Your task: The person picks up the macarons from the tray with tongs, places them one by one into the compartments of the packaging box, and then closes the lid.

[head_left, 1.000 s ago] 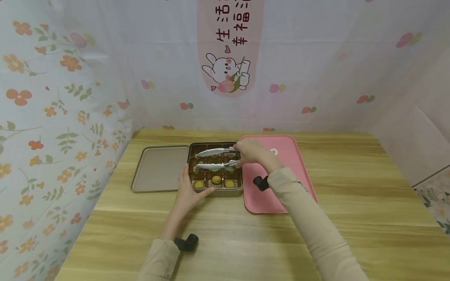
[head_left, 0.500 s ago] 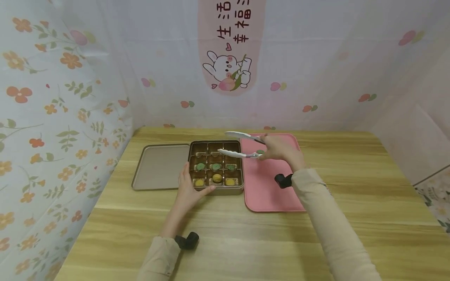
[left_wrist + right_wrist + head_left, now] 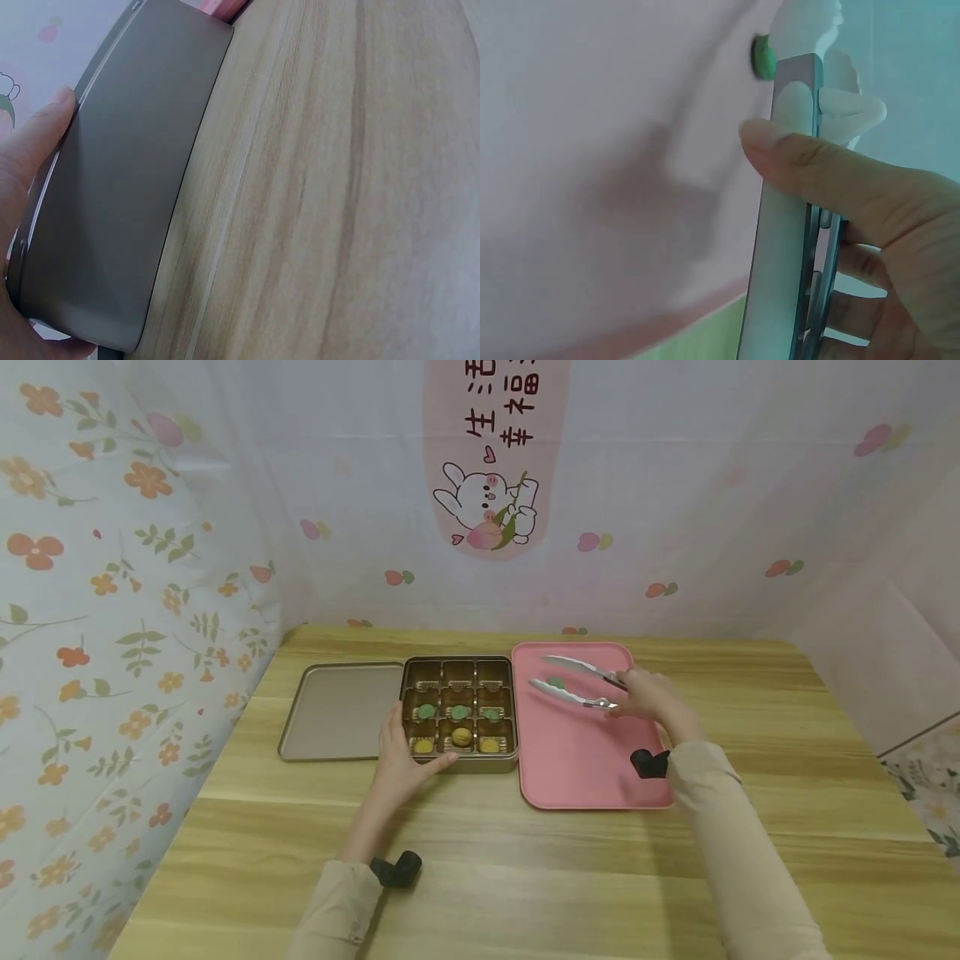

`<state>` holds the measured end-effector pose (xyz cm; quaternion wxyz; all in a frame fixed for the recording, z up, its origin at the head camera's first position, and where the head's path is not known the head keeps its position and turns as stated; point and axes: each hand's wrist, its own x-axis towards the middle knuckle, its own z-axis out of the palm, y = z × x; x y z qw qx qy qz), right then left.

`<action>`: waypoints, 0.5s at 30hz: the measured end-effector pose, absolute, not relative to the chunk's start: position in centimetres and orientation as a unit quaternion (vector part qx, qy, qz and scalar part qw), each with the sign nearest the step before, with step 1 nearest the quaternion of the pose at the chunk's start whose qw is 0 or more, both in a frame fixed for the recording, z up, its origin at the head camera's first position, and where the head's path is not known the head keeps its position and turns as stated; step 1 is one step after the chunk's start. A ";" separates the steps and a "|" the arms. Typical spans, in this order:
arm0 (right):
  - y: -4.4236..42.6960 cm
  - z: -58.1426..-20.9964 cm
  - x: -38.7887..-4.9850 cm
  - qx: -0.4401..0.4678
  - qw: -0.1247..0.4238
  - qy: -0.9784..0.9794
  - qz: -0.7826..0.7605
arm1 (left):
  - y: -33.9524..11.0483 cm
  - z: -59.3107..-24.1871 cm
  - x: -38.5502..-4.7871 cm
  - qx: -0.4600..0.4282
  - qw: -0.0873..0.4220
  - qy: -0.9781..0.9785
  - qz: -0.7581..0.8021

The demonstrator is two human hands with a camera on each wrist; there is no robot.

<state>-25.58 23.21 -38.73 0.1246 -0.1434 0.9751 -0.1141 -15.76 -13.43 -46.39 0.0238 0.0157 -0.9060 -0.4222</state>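
Note:
In the head view my right hand holds white-tipped tongs over the pink tray. The tongs' arms are spread, one on each side of a small green piece. The right wrist view shows my thumb pressed along the handle, with the green piece beyond the tips. My left hand rests against the front left corner of a brown metal box, thumb along the front rim. Inside, a divided insert has green pieces in the middle row and yellow ones in the front row.
A flat metal lid lies left of the box, against its side. The tray adjoins the box on the right. All stand on a wood-grain table, with a printed cloth hanging behind and at the sides.
My right hand has carried the tongs rightward from above the box to over the tray, around the green piece. My left hand has stayed at the box corner.

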 end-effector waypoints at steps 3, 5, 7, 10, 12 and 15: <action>23.7 -39.2 -25.4 -0.141 0.123 0.975 -0.116 | -13.5 -46.4 -15.8 0.014 0.025 -0.906 -0.422; 23.9 -39.4 -25.4 -0.141 0.125 0.976 -0.113 | -13.5 -46.3 -15.8 0.014 0.024 -0.906 -0.423; 24.1 -39.6 -25.2 -0.143 0.127 0.976 -0.106 | -13.5 -46.3 -15.7 0.017 0.022 -0.905 -0.424; 24.1 -39.7 -25.1 -0.146 0.131 0.975 -0.101 | -13.6 -46.3 -15.7 0.022 0.017 -0.905 -0.425; 24.2 -39.6 -25.0 -0.147 0.132 0.975 -0.102 | -13.6 -46.2 -15.7 0.022 0.016 -0.905 -0.425; 24.3 -39.7 -25.0 -0.147 0.134 0.974 -0.108 | -13.5 -46.2 -15.7 0.019 0.017 -0.905 -0.424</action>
